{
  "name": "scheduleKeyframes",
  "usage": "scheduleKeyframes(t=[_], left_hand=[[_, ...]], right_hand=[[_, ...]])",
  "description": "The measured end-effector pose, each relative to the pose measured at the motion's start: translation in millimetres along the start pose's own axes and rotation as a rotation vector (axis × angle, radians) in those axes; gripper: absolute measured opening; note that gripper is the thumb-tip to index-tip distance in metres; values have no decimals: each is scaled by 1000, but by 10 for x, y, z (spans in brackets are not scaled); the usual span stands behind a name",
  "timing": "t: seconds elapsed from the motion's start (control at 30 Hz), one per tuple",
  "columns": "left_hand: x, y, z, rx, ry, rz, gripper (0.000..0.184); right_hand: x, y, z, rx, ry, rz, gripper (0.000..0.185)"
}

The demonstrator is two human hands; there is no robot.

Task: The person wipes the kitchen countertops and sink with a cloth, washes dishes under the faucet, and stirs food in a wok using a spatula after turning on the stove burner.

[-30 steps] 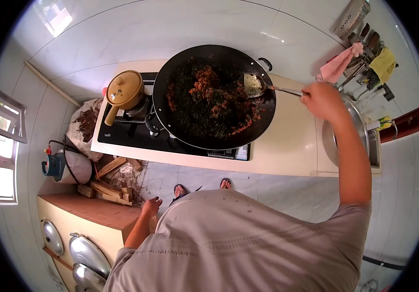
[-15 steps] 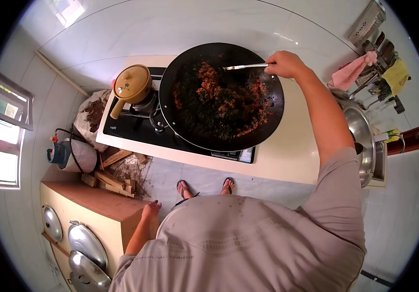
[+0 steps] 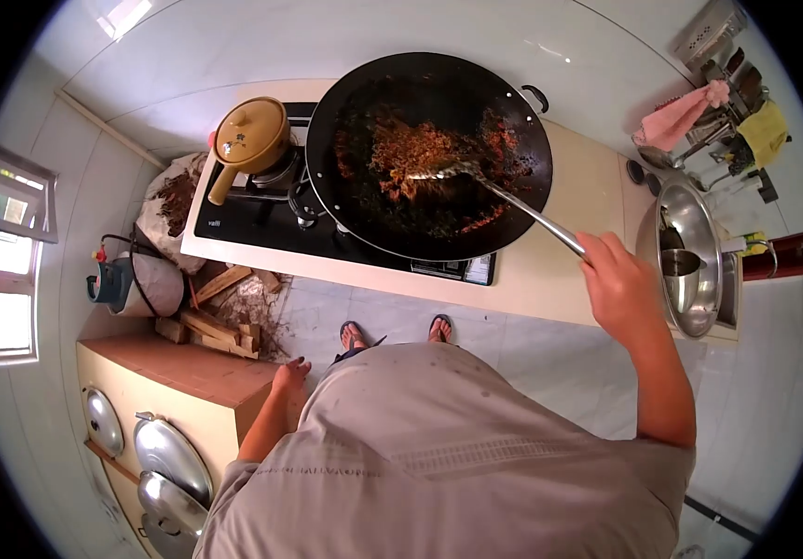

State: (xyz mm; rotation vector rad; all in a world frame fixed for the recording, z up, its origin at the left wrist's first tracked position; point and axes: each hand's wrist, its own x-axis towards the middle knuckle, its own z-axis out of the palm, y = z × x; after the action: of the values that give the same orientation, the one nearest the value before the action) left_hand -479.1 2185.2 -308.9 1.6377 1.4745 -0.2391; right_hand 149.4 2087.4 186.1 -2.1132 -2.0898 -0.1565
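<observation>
Gripping spatula (image 3: 536,216), right hand (image 3: 621,291) curled

Lidded yellow-brown pot (image 3: 250,135) at left, window (image 3: 0,317) in the left wall, wood pieces (image 3: 221,282) near a teal gas cylinder (image 3: 110,279), metal lids (image 3: 173,455) at near left, steel basin (image 3: 697,300) at right, pink cloth (image 3: 679,118) and yellow cloth (image 3: 763,133) hanging far right

Right grip (image 3: 619,287) curled tight | right arm (image 3: 665,387) forward | left grip (image 3: 290,375) loose | left arm (image 3: 266,427) lowered
</observation>
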Motion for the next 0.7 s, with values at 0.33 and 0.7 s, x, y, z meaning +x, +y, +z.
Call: scheduleKeyframes(t=[0.33,0.7], left_hand=[[365,395,-368,-327,3,-172,59],[-96,807,-403,55,-14,-96,61]], right_hand=[[50,-523,565,-175,-134,160,36],[174,-382,327,-161,15,272,40]])
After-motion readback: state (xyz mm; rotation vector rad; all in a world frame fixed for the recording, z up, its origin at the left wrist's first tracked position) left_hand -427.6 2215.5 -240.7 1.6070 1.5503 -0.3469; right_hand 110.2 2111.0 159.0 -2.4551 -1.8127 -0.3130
